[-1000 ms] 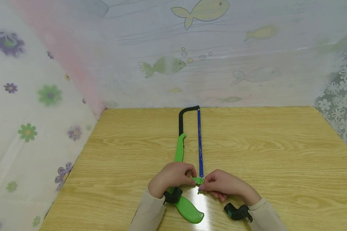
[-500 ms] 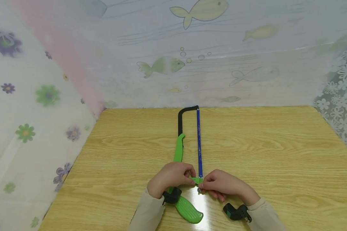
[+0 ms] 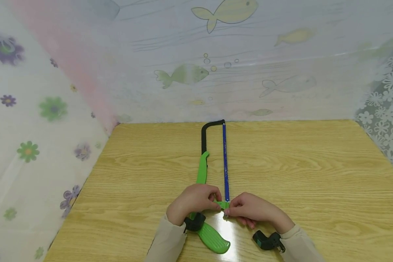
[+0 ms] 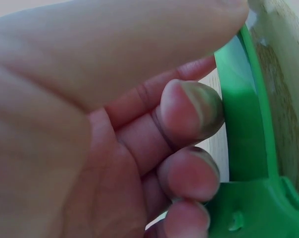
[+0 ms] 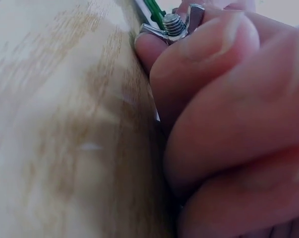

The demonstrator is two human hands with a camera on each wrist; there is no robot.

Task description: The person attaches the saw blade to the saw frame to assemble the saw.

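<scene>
Right hand, lower centre: pinching wing nut; left hand gripping green hacksaw frame. Best twisted evenly, frame steady.

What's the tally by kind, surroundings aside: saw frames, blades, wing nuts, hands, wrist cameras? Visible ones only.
Saw frame: 1
Blue blade: 1
Wing nut: 1
Hands: 2 (left hand, right hand)
Wrist cameras: 2 (left camera, right camera)
Total: 7

Bright white glare on tabletop
</scene>
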